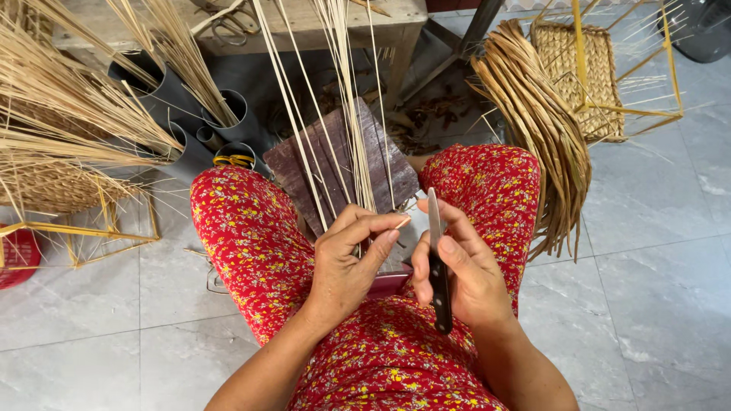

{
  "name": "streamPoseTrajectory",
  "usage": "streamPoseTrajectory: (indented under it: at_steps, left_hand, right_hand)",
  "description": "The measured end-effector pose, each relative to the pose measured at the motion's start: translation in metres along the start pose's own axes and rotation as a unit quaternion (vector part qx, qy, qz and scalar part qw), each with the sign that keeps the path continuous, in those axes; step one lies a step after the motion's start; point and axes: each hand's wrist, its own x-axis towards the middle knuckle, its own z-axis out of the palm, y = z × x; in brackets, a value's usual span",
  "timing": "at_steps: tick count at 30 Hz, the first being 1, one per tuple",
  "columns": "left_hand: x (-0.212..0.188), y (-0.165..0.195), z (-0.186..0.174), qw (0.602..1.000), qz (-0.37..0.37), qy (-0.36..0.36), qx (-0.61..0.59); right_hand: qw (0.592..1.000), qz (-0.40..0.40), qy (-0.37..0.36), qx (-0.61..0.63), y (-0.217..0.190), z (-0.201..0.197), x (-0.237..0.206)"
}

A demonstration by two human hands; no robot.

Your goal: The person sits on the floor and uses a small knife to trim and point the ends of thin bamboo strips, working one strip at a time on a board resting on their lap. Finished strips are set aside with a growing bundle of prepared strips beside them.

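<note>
My left hand (349, 259) pinches the near ends of several long pale reed strips (344, 106) that run away from me over a dark wooden block (384, 156) between my knees. My right hand (464, 266) grips a knife (435, 262) with a black handle, its narrow blade pointing up and away, just right of the strip ends. Both hands rest above my lap, which is covered in red flowered cloth (251, 236).
Dark plastic tubes (179, 106) holding reed bundles stand at the left beside a woven basket (53, 186). A bundle of dried flat leaves (544, 129) hangs by my right knee. A woven mat on a yellow frame (590, 68) and a wooden bench (304, 23) lie beyond.
</note>
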Motion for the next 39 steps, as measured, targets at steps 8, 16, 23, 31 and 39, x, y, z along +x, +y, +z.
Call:
streamPoseTrajectory:
  at_steps: [8,16,23,31,39]
  left_hand:
    - [-0.001,0.005,0.000,0.999,-0.033,-0.007,-0.027]
    - [-0.002,0.008,0.003,1.000,-0.008,0.006,-0.005]
    - [-0.004,0.007,0.006,1.000,0.011,0.020,0.002]
    - [-0.004,0.008,0.008,0.997,0.055,0.045,0.036]
    - [-0.005,0.008,0.010,0.984,0.115,0.074,0.116]
  right_hand:
    - [0.991,0.083,-0.004,0.104,-0.001,0.008,-0.007]
    - [0.988,0.092,0.016,0.125,0.003,0.009,-0.007]
    - [0.986,0.096,0.013,0.132,0.004,0.009,-0.009]
    - [0.984,0.100,0.028,0.148,0.005,0.011,-0.010]
    - [0.979,0.096,0.027,0.176,0.007,0.013,-0.011]
